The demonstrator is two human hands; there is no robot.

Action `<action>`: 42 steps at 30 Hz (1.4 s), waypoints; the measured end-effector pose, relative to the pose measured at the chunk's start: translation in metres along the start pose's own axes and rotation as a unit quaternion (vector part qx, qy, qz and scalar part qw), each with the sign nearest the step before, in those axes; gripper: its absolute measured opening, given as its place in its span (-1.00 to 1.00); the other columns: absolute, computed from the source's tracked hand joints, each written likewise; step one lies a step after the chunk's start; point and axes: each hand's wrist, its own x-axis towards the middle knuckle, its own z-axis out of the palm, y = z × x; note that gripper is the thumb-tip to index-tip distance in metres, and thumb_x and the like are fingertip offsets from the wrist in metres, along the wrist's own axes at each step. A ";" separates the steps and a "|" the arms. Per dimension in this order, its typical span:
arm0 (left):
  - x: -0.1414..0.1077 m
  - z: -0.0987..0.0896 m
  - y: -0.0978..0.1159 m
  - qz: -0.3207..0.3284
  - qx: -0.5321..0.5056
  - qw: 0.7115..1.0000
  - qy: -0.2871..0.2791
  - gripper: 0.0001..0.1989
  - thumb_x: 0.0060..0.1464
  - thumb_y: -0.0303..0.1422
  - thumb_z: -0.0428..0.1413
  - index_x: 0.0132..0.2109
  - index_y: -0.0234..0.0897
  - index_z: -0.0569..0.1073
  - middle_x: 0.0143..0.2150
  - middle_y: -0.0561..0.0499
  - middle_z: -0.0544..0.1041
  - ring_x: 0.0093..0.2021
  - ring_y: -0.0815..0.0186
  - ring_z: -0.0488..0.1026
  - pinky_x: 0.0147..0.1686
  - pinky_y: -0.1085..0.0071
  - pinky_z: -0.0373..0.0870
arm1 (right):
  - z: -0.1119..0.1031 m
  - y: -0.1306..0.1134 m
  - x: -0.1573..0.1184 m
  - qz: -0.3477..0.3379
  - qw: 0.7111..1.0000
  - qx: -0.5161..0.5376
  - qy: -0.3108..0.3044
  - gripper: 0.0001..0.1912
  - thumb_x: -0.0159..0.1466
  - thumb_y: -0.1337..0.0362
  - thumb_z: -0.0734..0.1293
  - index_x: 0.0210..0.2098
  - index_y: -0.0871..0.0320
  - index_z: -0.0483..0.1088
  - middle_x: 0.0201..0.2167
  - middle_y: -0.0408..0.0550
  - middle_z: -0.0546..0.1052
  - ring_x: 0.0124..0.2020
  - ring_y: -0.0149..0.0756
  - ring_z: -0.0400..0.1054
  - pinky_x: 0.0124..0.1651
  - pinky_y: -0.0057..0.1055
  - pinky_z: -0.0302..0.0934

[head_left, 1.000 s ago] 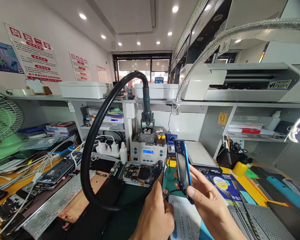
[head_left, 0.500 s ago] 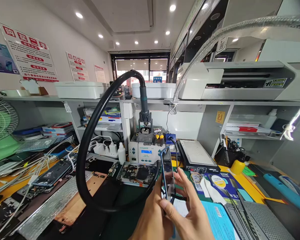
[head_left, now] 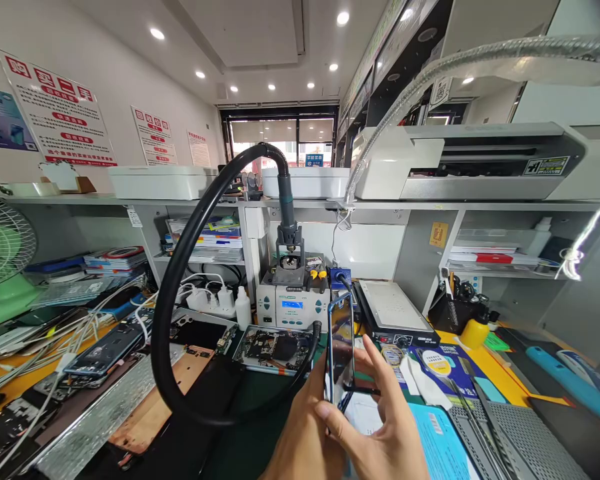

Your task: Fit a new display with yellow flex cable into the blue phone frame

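A smartphone with a blue edge and dark glossy face stands upright and tilted above the bench. My left hand is closed round its lower part from the left. From the right, my right hand grips it too, thumb at the bottom edge and fingers behind. A thin dark piece juts out sideways between the phone and my right fingers; what it is I cannot make out. Behind the phone stands a hot air station, its black hose looping down on the left.
An opened tablet with bare circuit boards lies left of my hands. Further left are phone parts, a copper-coloured plate and tangled cables. To the right are a heating plate, tweezers and a blue packet.
The phone has turned slightly so more of its glossy face shows, and it has shifted a little right. Both hands keep their hold. The thin dark piece stands out more clearly.
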 end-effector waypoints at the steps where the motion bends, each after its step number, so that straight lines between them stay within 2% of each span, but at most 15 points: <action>1: 0.001 0.000 -0.002 0.005 0.006 1.000 -0.001 -0.49 0.19 -0.33 0.15 0.28 -0.07 0.42 0.17 -0.10 0.58 0.19 0.01 0.48 0.11 0.21 0.49 | 0.000 0.001 0.000 -0.007 1.000 -0.009 -0.001 -0.10 0.19 0.01 0.53 0.37 -0.21 0.03 0.23 0.00 0.36 0.26 0.07 0.24 0.24 -0.02 0.20; 4: 0.000 0.001 -0.008 0.032 0.033 0.999 -0.014 -0.44 0.16 -0.44 0.14 0.30 -0.09 0.39 0.15 -0.12 0.59 0.14 0.03 0.52 0.13 0.19 0.48 | -0.001 0.002 0.002 -0.018 0.999 -0.032 -0.025 -0.18 0.22 0.01 0.51 0.35 -0.23 0.09 0.20 -0.02 0.34 0.22 0.02 0.24 0.15 -0.10 0.24; 7: -0.001 0.000 -0.014 0.048 0.033 0.998 -0.028 -0.40 0.11 -0.53 0.14 0.29 -0.11 0.39 0.16 -0.11 0.58 0.14 0.06 0.52 0.14 0.21 0.47 | -0.004 -0.003 0.006 0.017 0.998 -0.017 -0.059 -0.27 0.21 -0.01 0.51 0.30 -0.21 0.21 0.18 -0.03 0.33 0.14 -0.01 0.27 0.04 -0.16 0.27; 10: -0.002 -0.002 -0.015 -0.001 -0.023 0.999 -0.039 -0.43 0.09 -0.56 0.13 0.26 -0.18 0.39 0.14 -0.13 0.58 0.08 0.06 0.55 0.01 0.24 0.56 | -0.014 -0.016 0.016 0.088 0.991 0.046 -0.087 -0.30 0.14 -0.04 0.55 0.21 -0.10 0.36 0.03 -0.03 0.45 0.01 -0.04 0.33 0.04 -0.15 0.24; 12: -0.003 -0.002 -0.013 -0.058 -0.064 0.995 -0.049 -0.46 0.09 -0.57 0.11 0.22 -0.21 0.39 0.05 -0.12 0.60 -0.05 0.09 0.60 -0.14 0.25 0.63 | -0.023 -0.024 0.025 0.128 0.982 0.086 -0.111 -0.42 0.21 -0.11 0.46 0.13 0.00 0.43 -0.19 -0.06 0.52 -0.18 -0.13 0.39 -0.11 -0.20 0.28; 14: -0.004 -0.002 -0.010 -0.094 -0.102 0.988 -0.061 -0.47 0.06 -0.58 0.10 0.19 -0.23 0.41 0.01 -0.10 0.60 -0.10 0.11 0.61 -0.22 0.25 0.66 | -0.032 -0.031 0.036 0.158 0.972 0.116 -0.127 -0.52 0.28 -0.13 0.38 0.00 0.08 0.49 -0.30 -0.08 0.53 -0.32 -0.22 0.38 -0.27 -0.27 0.28; 17: -0.006 -0.003 -0.006 -0.105 -0.157 0.979 -0.080 -0.50 0.02 -0.56 0.14 0.14 -0.27 0.42 0.04 -0.13 0.55 -0.05 0.04 0.58 -0.24 0.18 0.68 | -0.043 -0.037 0.049 0.185 0.959 0.151 -0.151 -0.60 0.30 -0.09 0.38 -0.16 0.12 0.50 -0.42 -0.14 0.50 -0.41 -0.30 0.35 -0.36 -0.35 0.26; 21: -0.007 -0.008 -0.006 -0.115 -0.224 0.963 -0.098 -0.55 0.05 -0.52 0.18 0.11 -0.33 0.40 -0.06 -0.13 0.54 -0.06 0.04 0.56 -0.25 0.13 0.69 | -0.048 -0.039 0.058 0.200 0.946 0.163 -0.194 -0.66 0.18 0.02 0.52 -0.30 0.18 0.52 -0.55 -0.17 0.50 -0.52 -0.37 0.31 -0.41 -0.39 0.22; 25: -0.007 -0.012 -0.009 -0.108 -0.269 0.947 -0.138 -0.61 0.08 -0.49 0.22 0.08 -0.31 0.44 -0.04 -0.13 0.53 -0.05 0.04 0.56 -0.26 0.15 0.69 | -0.048 -0.038 0.059 0.213 0.939 0.174 -0.205 -0.68 0.12 0.06 0.56 -0.32 0.16 0.53 -0.58 -0.20 0.52 -0.57 -0.39 0.31 -0.46 -0.40 0.21; 31: -0.007 -0.012 -0.010 -0.133 -0.323 0.927 -0.133 -0.51 0.01 -0.42 0.32 0.10 -0.32 0.44 -0.03 -0.18 0.55 -0.02 -0.03 0.57 -0.27 0.14 0.67 | -0.050 -0.038 0.056 0.210 0.938 0.187 -0.201 -0.74 0.17 0.10 0.53 -0.37 0.14 0.49 -0.57 -0.19 0.54 -0.56 -0.36 0.35 -0.44 -0.37 0.27; 34: -0.006 -0.013 -0.006 -0.132 -0.332 0.923 -0.141 -0.48 -0.01 -0.47 0.30 0.13 -0.30 0.44 -0.03 -0.18 0.57 -0.02 0.00 0.57 -0.24 0.14 0.65 | -0.052 -0.037 0.055 0.210 0.935 0.194 -0.209 -0.76 0.21 0.12 0.51 -0.37 0.14 0.48 -0.56 -0.17 0.56 -0.59 -0.34 0.38 -0.46 -0.35 0.28; 38: -0.007 -0.015 -0.002 -0.135 -0.346 0.918 -0.139 -0.48 -0.06 -0.55 0.25 0.10 -0.30 0.47 -0.05 -0.15 0.60 -0.02 0.00 0.57 -0.17 0.04 0.62 | -0.053 -0.033 0.053 0.216 0.926 0.210 -0.229 -0.76 0.25 0.11 0.48 -0.32 0.16 0.46 -0.53 -0.10 0.59 -0.60 -0.30 0.41 -0.47 -0.31 0.32; 42: -0.007 -0.017 -0.003 -0.142 -0.358 0.912 -0.139 -0.34 -0.20 -0.62 0.16 0.15 -0.29 0.45 -0.09 -0.13 0.62 -0.03 -0.02 0.57 -0.16 -0.02 0.59 | -0.053 -0.029 0.051 0.222 0.919 0.221 -0.240 -0.74 0.23 0.11 0.49 -0.33 0.17 0.46 -0.52 -0.08 0.59 -0.60 -0.29 0.41 -0.48 -0.29 0.33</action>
